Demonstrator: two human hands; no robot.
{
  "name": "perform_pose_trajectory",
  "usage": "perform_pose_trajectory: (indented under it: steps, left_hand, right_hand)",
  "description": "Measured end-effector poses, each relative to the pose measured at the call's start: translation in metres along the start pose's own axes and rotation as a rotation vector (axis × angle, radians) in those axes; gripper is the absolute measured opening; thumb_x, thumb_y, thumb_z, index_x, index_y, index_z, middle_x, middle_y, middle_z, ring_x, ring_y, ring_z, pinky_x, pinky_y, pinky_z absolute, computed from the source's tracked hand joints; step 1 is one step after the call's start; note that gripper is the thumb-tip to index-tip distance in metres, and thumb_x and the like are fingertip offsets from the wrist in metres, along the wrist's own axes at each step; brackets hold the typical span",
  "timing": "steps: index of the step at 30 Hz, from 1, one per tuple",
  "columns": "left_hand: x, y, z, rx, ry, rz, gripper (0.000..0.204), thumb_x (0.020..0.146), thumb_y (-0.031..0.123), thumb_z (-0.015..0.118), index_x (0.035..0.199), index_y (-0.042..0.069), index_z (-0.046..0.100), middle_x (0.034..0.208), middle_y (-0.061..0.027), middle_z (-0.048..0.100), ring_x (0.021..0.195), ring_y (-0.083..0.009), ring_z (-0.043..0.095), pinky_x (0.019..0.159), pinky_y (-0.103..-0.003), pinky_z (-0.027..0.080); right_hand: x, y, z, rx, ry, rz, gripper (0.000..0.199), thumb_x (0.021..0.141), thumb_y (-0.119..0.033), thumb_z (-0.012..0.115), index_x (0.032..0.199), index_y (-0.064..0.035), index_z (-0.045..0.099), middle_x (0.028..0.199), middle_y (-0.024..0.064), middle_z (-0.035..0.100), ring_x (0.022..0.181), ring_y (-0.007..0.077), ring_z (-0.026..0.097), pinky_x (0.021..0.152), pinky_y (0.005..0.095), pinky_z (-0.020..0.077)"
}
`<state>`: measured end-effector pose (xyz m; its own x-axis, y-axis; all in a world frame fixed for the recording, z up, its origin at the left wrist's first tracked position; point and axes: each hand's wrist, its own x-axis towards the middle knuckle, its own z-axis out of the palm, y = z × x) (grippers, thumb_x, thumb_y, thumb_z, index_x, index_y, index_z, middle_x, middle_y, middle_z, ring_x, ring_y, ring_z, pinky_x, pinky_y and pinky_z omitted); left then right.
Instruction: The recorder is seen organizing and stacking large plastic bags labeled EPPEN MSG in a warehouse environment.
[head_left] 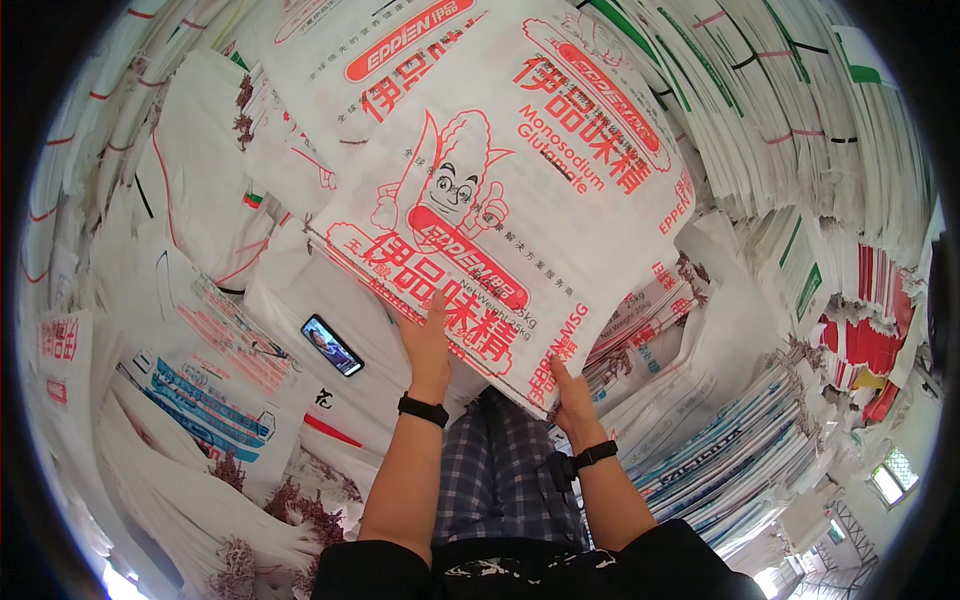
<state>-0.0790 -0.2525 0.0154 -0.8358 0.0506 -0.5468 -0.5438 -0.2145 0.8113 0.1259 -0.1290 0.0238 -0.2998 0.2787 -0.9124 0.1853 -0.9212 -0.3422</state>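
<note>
White with red print, the sack (510, 225) spreads away ahead of me, gripped along its near edge by both hands. My left hand (428, 350) has its thumb over the face partway along that edge; my right hand (573, 395) pinches close to the near right corner, so that corner is nearer to it. The other fingers mostly tuck underneath, hidden. That edge slants from far left to near right; overlapping prints leave me unable to tell the long axis. A phone (333, 346) lies left of my left hand, apart from it.
</note>
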Motion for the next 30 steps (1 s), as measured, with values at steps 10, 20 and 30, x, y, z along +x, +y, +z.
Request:
perform_pose_trajectory:
  steps: [10,20,30]
  left_hand:
    - [0.007,0.015,-0.012,-0.141,0.001,-0.356,0.041,0.097,0.024,0.062,0.127,-0.001,0.051,0.117,-0.0119,0.062,0.098,-0.0235,0.066,0.083,-0.04,0.058]
    - [0.013,0.064,-0.113,0.269,0.255,-0.134,0.044,0.095,0.017,0.064,0.132,-0.002,0.049,0.124,-0.0129,0.059,0.099,-0.0229,0.063,0.086,-0.039,0.057]
    - [0.013,0.09,-0.113,0.538,0.422,-0.089,0.047,0.09,0.013,0.068,0.13,-0.004,0.05,0.111,-0.0162,0.064,0.089,-0.0239,0.064,0.073,-0.038,0.059]
  right_hand:
    - [0.001,-0.003,-0.018,0.025,0.036,0.006,0.044,0.092,-0.021,0.069,0.128,0.0008,0.054,0.117,0.0106,0.065,0.102,0.0224,0.065,0.089,0.0386,0.0554]
    - [0.112,-0.157,-0.004,0.187,-0.057,-0.348,0.042,0.093,-0.02,0.066,0.127,0.0011,0.054,0.12,0.0122,0.063,0.101,0.0231,0.065,0.088,0.0373,0.0548]
    - [0.136,-0.322,0.007,0.234,-0.09,-0.538,0.052,0.089,-0.011,0.068,0.133,0.0022,0.044,0.122,0.0139,0.06,0.106,0.0236,0.062,0.085,0.0408,0.0559]
